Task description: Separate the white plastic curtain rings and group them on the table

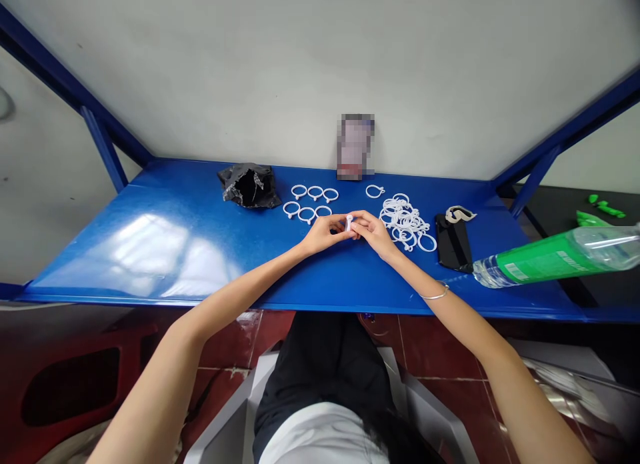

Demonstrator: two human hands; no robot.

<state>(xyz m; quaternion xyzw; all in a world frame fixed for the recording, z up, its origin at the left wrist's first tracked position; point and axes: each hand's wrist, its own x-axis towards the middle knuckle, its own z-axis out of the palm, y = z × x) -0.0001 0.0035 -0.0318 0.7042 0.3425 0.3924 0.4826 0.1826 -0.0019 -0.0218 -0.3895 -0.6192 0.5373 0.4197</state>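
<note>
My left hand [323, 235] and my right hand [371, 232] meet over the middle of the blue table. Between their fingertips they hold a white curtain ring [349, 223], which appears edge-on and is partly covered by the fingers. Just beyond my left hand, several similar white rings with small eyelets lie in two short rows, among them one ring [299, 191] at the far left. A loose pile of white rings [404, 219] lies to the right of my right hand. One single ring [375, 191] rests apart, behind that pile.
A torn black plastic bag [233, 184] stands at the back left of the blue table [100, 251]. A blurred-out phone-shaped object [354, 147] leans on the wall. To the right are a black phone [454, 244], a white-and-beige strap-like item [460, 215] and a bottle with green label [545, 259].
</note>
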